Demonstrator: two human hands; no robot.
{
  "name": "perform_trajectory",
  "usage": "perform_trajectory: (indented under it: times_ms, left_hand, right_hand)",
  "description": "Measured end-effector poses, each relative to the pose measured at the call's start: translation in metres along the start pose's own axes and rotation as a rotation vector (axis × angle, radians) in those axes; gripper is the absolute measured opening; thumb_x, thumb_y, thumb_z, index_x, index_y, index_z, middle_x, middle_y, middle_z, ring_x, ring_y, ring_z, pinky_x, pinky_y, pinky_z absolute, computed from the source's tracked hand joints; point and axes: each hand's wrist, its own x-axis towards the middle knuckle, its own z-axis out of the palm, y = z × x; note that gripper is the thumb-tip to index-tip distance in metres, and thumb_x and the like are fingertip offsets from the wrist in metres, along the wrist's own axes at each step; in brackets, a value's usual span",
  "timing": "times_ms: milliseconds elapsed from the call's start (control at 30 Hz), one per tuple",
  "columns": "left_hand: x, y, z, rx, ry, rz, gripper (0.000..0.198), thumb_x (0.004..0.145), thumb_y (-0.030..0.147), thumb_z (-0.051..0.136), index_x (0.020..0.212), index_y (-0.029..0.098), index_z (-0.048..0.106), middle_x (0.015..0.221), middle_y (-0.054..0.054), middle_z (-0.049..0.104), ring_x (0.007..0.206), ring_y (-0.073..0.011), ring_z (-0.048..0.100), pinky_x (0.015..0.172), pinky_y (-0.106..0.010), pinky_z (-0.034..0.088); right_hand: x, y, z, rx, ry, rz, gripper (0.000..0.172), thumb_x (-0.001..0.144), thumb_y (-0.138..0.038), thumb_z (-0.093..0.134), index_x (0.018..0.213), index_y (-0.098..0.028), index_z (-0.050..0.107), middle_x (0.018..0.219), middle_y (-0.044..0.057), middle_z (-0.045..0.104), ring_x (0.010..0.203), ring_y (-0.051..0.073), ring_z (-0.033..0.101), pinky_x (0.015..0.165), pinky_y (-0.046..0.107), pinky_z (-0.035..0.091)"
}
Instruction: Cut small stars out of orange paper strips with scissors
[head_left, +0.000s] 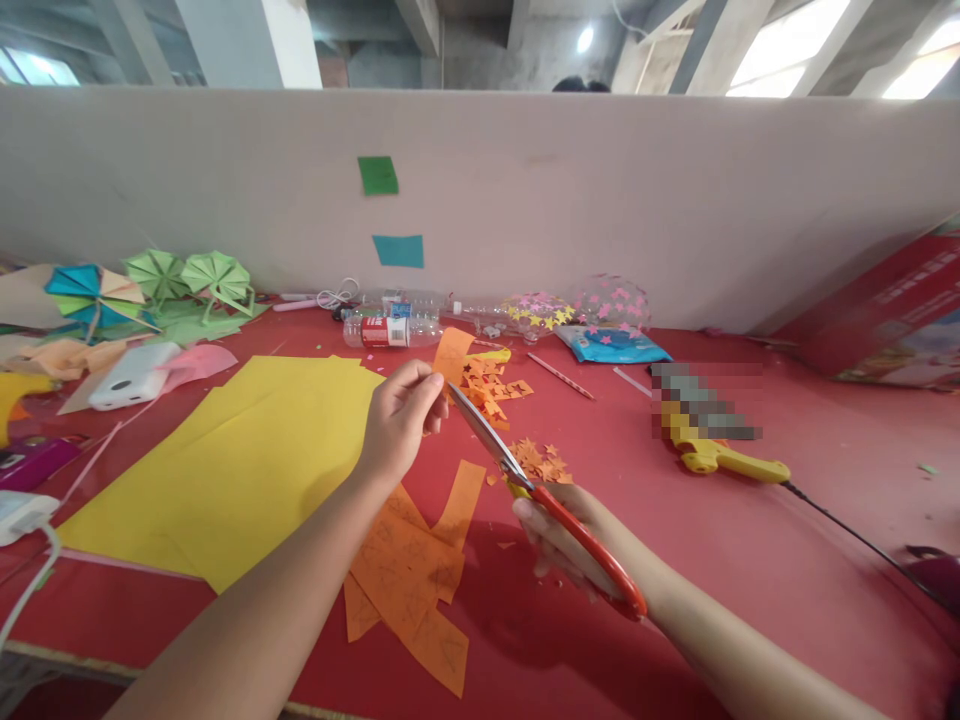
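Between the thumb and fingers of my left hand (401, 418) is a small orange paper strip (454, 352), pinched near its lower end. My right hand (574, 530) grips red-handled scissors (577, 540), their blades pointing up and left with the tip against the strip beside my left fingertips. Below my hands lie several orange paper strips (412, 560) with star outlines drawn on them. A pile of small orange cut-out stars (538, 460) rests just beyond the scissors. Behind it, orange scraps with star-shaped holes (487, 388) are heaped together.
Yellow paper sheets (262, 450) spread to the left on the red table (840, 560). A yellow glue gun (720, 458) with a black cord lies right. Plastic bottles (386, 330) and a blue packet (613, 345) line the white partition (600, 190). Folded paper fans (217, 280) sit back left.
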Motion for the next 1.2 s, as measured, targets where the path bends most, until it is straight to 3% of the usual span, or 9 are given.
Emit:
perform_trajectory:
  times_ms: [267,533,833,1200]
  left_hand:
    - [0.000,0.000,0.000,-0.006,0.003,-0.008,0.025,0.084,0.028,0.052,0.061,0.019,0.048,0.052,0.003,0.053,0.043,-0.0070,0.047,0.042,-0.019,0.037]
    - [-0.002,-0.004,0.001,-0.052,-0.016,-0.006,0.027,0.083,0.027,0.052,0.059,0.020,0.040,0.053,0.003,0.053,0.044,-0.0073,0.047,0.043,-0.020,0.039]
    - [-0.006,-0.004,0.005,-0.091,-0.009,-0.010,0.026,0.084,0.027,0.054,0.061,0.020,0.043,0.053,0.004,0.053,0.044,-0.0066,0.047,0.043,-0.020,0.039]
    - [-0.011,-0.006,0.015,-0.136,0.026,-0.063,0.023,0.084,0.029,0.055,0.064,0.020,0.047,0.053,0.004,0.053,0.043,-0.0064,0.047,0.042,-0.019,0.039]
  right_hand:
    - [0.001,-0.001,0.000,0.031,-0.002,0.010,0.043,0.074,-0.059,0.061,0.062,-0.020,0.046,0.043,-0.007,0.045,0.036,0.009,0.047,0.030,0.018,0.031]
    - [0.002,0.004,-0.001,0.058,-0.029,-0.035,0.050,0.072,-0.068,0.058,0.060,-0.021,0.045,0.037,-0.009,0.039,0.033,0.007,0.039,0.036,0.020,0.034]
    - [0.003,0.010,0.000,0.030,-0.064,-0.078,0.055,0.077,-0.073,0.048,0.065,-0.020,0.045,0.046,-0.006,0.050,0.031,0.005,0.037,0.035,0.019,0.032]
    - [0.002,0.009,0.005,0.059,-0.042,-0.061,0.057,0.074,-0.077,0.047,0.066,-0.021,0.045,0.041,-0.009,0.038,0.035,0.007,0.041,0.033,0.018,0.030]
